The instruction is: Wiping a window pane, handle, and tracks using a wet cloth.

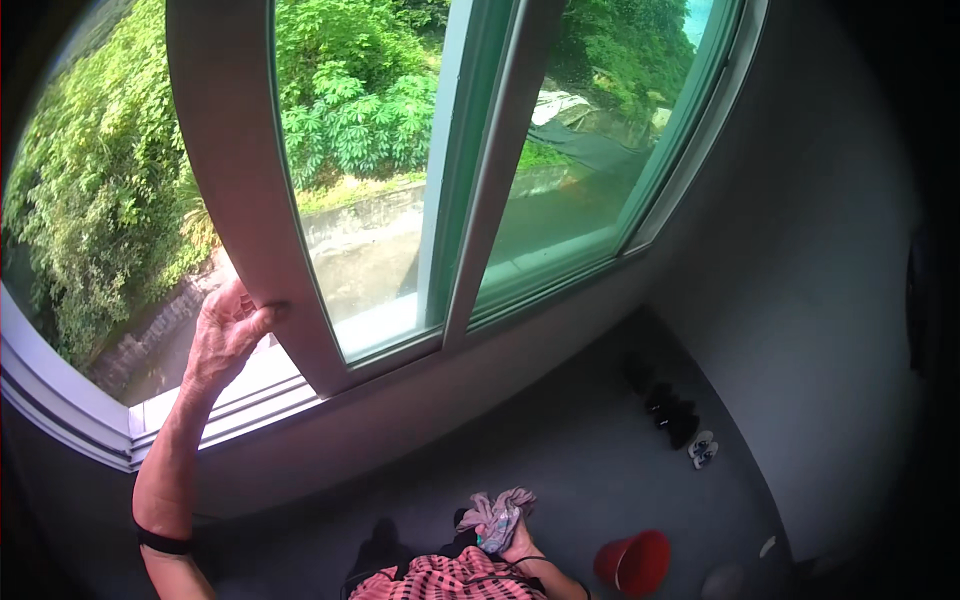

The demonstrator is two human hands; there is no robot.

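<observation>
My left hand (225, 335) reaches up to a sliding window sash (240, 170). Its fingers curl around the sash's left edge near the bottom, with the thumb on the near face. Low in front of my body, my right hand (522, 545) is closed on a crumpled greyish-pink cloth (497, 517), parts of which hang over the fingers. To the left of the sash the window stands open, and the metal track (265, 398) of the sill shows below my left hand.
On the grey floor to the right of my right hand is a red bucket (635, 562). A pair of light slippers (703, 450) and several dark shoes (672, 415) line the base of the wall (800, 330). Another glass pane (580, 190) fills the window's right side.
</observation>
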